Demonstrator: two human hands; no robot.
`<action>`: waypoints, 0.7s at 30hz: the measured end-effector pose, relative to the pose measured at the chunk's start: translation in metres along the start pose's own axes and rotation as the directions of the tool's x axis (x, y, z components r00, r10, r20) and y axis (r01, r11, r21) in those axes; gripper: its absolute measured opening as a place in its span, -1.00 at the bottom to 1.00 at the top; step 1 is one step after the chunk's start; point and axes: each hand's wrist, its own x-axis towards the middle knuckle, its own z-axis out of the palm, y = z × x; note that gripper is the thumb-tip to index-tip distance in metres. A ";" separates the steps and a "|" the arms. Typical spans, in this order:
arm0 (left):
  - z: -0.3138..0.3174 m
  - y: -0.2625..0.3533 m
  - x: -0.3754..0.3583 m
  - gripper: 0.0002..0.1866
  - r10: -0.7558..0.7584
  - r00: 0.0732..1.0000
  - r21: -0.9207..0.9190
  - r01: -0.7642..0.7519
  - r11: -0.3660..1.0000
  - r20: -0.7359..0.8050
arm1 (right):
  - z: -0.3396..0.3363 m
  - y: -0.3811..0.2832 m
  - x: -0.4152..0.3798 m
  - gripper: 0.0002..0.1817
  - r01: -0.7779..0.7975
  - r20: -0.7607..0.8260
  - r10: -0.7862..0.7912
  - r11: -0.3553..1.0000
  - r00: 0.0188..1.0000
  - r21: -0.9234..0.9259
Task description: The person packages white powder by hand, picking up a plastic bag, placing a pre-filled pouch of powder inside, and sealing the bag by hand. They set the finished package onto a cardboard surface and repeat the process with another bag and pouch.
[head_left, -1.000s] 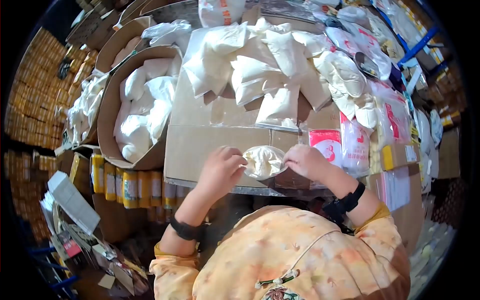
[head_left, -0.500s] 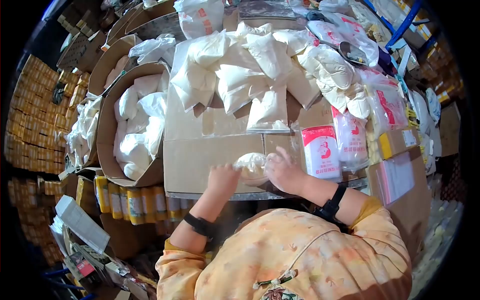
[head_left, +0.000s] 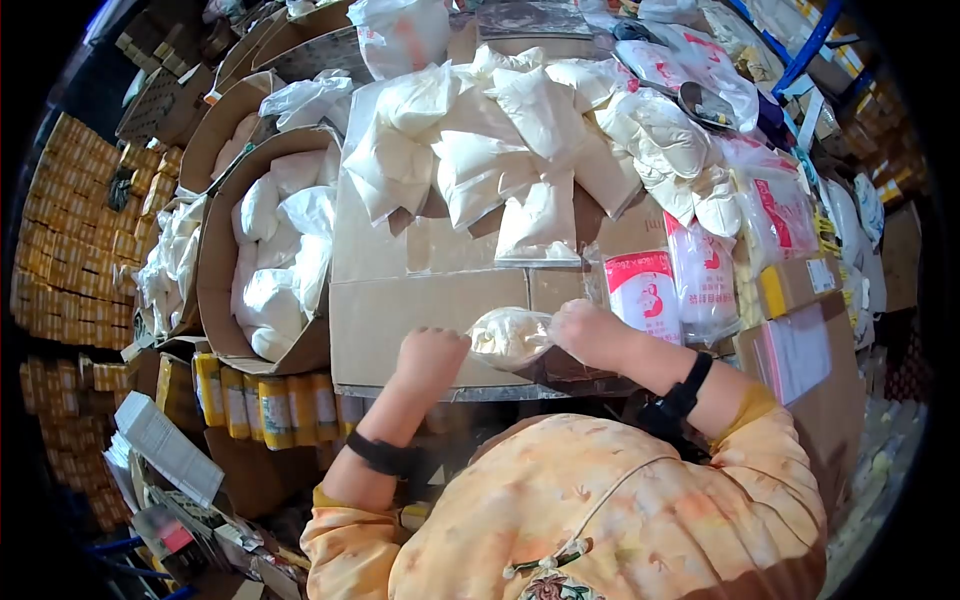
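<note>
A clear plastic bag of cream-white powder (head_left: 508,340) lies near the front edge of the cardboard-covered table (head_left: 400,310). My left hand (head_left: 433,355) is closed at the left end of its plastic, and my right hand (head_left: 585,332) grips the right end, so the bag is stretched between them. The fingertips are mostly hidden behind the knuckles. Just beyond stands another filled powder bag (head_left: 538,222), in front of a heap of similar bags (head_left: 480,160).
Red-and-white plastic bag packs (head_left: 643,300) lie right of my hands. Farther back on the right is a metal scoop (head_left: 706,104). On the left, a large cardboard box (head_left: 212,300) holds several white bags. Yellow-taped packages (head_left: 275,410) stand below the table's left edge.
My hands have moved apart, the left one slightly to the left and the right one to the right. My right fingers, raised before, are now curled closed. The bag looks wider.
</note>
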 end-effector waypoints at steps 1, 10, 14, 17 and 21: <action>-0.005 -0.002 -0.003 -0.96 0.033 0.999 -0.005 -0.033 0.999 -0.030 | -0.002 0.002 -0.004 -0.92 0.026 -0.070 -0.024 0.999 0.997 0.029; 0.007 0.002 -0.014 -0.94 -0.024 0.976 -0.130 -0.004 0.991 -0.217 | -0.010 -0.003 -0.010 -0.86 -0.378 -0.231 0.475 0.852 0.849 0.363; -0.010 0.024 0.000 -0.78 0.118 0.900 -0.177 -0.209 0.962 -0.419 | 0.013 -0.006 0.012 -0.82 -0.433 -0.136 0.504 0.829 0.853 0.353; -0.006 0.042 0.014 -0.77 0.263 0.839 -0.232 -0.408 0.883 -0.476 | 0.021 -0.002 0.026 -0.80 -0.493 -0.081 0.537 0.816 0.840 0.302; 0.026 0.056 0.022 -0.86 0.202 0.953 -0.278 -0.262 0.924 -0.225 | 0.002 0.000 0.024 -0.80 -0.505 -0.083 0.561 0.792 0.824 0.342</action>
